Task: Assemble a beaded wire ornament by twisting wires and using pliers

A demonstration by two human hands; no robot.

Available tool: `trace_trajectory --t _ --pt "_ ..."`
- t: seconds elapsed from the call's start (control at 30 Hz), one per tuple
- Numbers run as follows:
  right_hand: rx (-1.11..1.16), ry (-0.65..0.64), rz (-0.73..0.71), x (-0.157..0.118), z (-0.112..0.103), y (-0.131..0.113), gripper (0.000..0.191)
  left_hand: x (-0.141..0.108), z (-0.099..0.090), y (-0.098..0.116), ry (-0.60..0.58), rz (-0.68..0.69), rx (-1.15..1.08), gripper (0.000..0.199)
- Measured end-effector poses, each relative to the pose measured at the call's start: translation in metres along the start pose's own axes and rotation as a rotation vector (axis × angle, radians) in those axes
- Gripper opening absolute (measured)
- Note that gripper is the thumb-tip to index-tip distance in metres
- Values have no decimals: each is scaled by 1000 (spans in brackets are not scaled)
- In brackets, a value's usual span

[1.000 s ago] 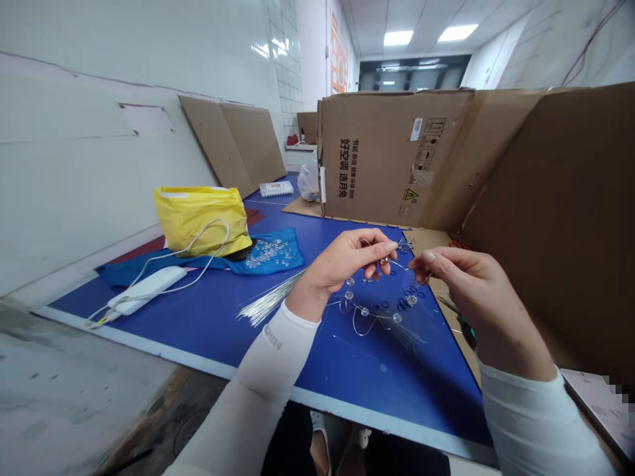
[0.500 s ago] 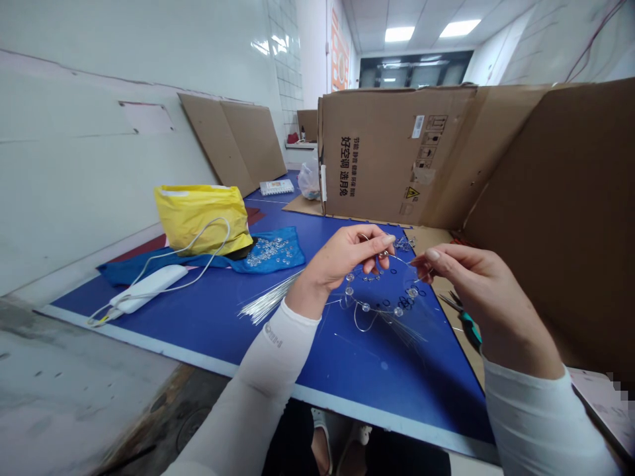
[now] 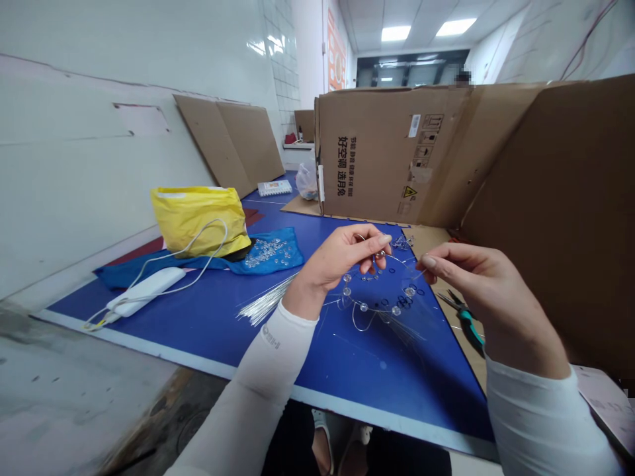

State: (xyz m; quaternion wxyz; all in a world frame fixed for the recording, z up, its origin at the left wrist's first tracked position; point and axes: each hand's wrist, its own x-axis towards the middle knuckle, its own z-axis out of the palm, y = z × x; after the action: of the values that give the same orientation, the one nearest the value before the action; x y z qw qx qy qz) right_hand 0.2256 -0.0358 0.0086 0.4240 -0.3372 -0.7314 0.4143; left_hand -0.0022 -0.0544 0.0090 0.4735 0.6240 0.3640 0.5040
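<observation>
Evidently partway: holding beaded wire loop (image 3: 364,307) over blue table (image 3: 317,377), pinched narrowly in L hand (image 3: 354,254) & R hand (image 3: 461,268), w/ several beads strung, loose beads (image 3: 270,252) unstrung on blue cloth (image 3: 223,266).

Left hand (image 3: 347,254), centre: the palm is hidden; its grip covers part of the beaded wire (image 3: 396,311). Right hand (image 3: 464,274), three o'clock: the strand in its grip is too thin to trace. Wire bundle (image 3: 265,299), eight o'clock: inner ends lie behind the left forearm. Left sleeve (image 3: 253,390), seven o'clock: lettering is blurred; the lower edge cuts the sleeve off. Right sleeve (image 3: 540,416), four o'clock: cut off by the lower edge. Plastic bag (image 3: 305,180), twelve o'clock: contents are unclear. Cardboard panel (image 3: 560,218), three o'clock: cut off by the picture edge. Pixelated patch (image 3: 462,77), between one and two o'clock: unidentifiable.
</observation>
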Motion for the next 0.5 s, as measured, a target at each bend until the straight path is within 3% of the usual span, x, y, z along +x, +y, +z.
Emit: trace_trajectory --t 0.5 --pt "93 0 11 0 1 -1 27 0 0 -1 37 12 -20 45"
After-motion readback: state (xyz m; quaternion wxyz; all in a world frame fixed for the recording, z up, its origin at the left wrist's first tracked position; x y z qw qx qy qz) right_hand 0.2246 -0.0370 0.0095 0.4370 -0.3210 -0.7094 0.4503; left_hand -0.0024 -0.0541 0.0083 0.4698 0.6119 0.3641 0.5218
